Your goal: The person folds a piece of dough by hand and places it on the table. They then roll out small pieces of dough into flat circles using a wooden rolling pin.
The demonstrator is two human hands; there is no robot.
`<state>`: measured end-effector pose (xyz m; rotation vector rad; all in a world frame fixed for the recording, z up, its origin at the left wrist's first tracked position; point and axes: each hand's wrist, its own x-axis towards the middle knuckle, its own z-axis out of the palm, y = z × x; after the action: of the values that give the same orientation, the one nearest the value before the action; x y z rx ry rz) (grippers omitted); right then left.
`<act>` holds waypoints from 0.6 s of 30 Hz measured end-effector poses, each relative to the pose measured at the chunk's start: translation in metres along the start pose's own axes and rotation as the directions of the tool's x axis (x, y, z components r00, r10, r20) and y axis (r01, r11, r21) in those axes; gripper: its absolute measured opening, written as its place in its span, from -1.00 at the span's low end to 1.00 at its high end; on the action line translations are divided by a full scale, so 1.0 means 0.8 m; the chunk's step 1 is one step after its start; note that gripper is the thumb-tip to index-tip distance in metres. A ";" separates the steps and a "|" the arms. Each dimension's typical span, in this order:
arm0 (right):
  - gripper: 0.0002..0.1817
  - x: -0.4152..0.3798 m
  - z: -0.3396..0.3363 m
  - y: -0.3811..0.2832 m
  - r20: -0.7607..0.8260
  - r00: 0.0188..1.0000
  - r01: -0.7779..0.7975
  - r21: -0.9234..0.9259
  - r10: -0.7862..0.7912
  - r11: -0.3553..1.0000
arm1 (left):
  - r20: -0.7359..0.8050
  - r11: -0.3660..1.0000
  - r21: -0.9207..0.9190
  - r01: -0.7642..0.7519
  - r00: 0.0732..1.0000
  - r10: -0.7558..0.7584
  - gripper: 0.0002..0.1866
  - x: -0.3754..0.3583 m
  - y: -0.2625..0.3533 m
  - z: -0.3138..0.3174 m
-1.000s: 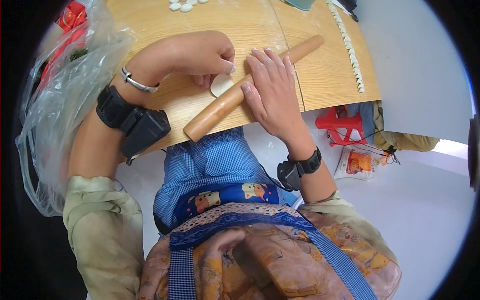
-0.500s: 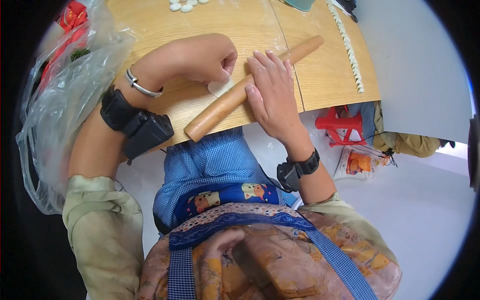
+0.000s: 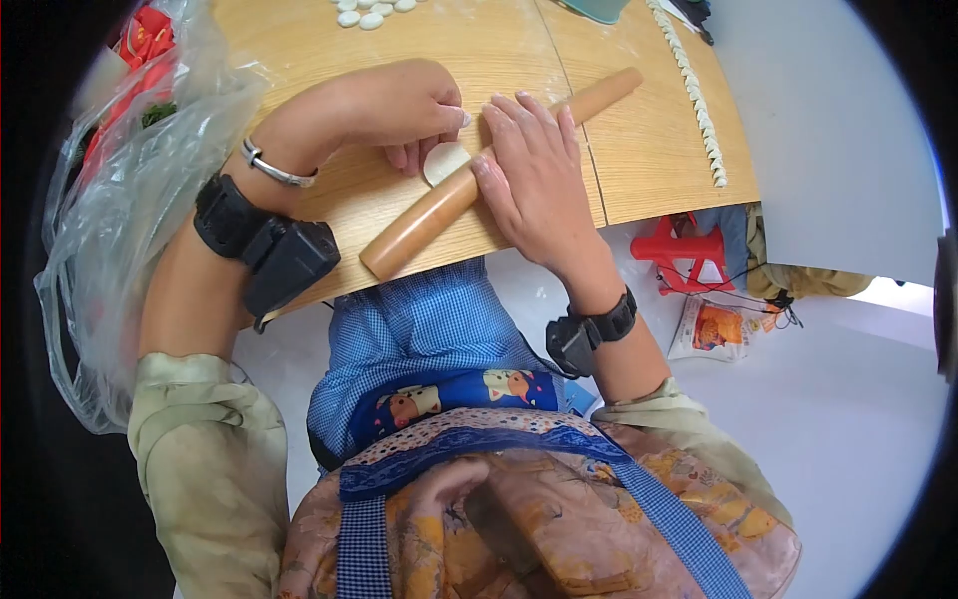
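A wooden rolling pin (image 3: 424, 222) lies slantwise on the table, its near end close to the front edge. My right hand (image 3: 534, 160) rests flat over its middle, the floury fingers stretched out past the far side. Partly under the pin is a thin, pale round dough wrapper (image 3: 445, 162). On the wrapper's left edge, my left hand (image 3: 417, 112) has its fingers curled in and closed. Its thumb points right above the dough, and part of the grip is hidden behind the hand.
Small flattened dough pieces (image 3: 371, 20) sit at the table's far side. A row of white, pleated-looking pieces (image 3: 691, 85) runs along the right edge, near a greenish bowl (image 3: 599, 8). At left hangs a clear plastic bag (image 3: 150, 220); a red stool (image 3: 684, 250) stands below the table.
My left hand has moved slightly up and left, and its curled fingers now show below the thumb. The rolling pin and my right hand have shifted slightly left, uncovering more of the wrapper.
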<state>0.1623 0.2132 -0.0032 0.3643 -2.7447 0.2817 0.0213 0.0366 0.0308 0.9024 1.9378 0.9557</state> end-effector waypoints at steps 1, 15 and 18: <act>-0.47 0.007 0.003 0.001 0.001 1.000 -0.001 0.001 0.001 1.000 | -0.007 1.000 0.006 -0.006 1.000 0.006 -0.69 0.000 0.000 0.000; -0.37 -0.033 -0.014 0.006 0.080 0.995 -0.059 0.072 0.053 0.996 | -0.090 0.895 0.347 -0.279 0.940 0.329 -0.86 0.020 -0.023 0.014; -0.35 -0.049 -0.021 0.005 0.094 0.992 -0.092 0.076 0.085 0.993 | -0.062 0.969 0.182 -0.165 0.982 0.179 -0.88 0.008 -0.012 0.007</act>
<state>0.2019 0.2290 -0.0030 0.2827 -2.8490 0.4087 0.0213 0.0389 0.0181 1.1665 2.0610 0.9407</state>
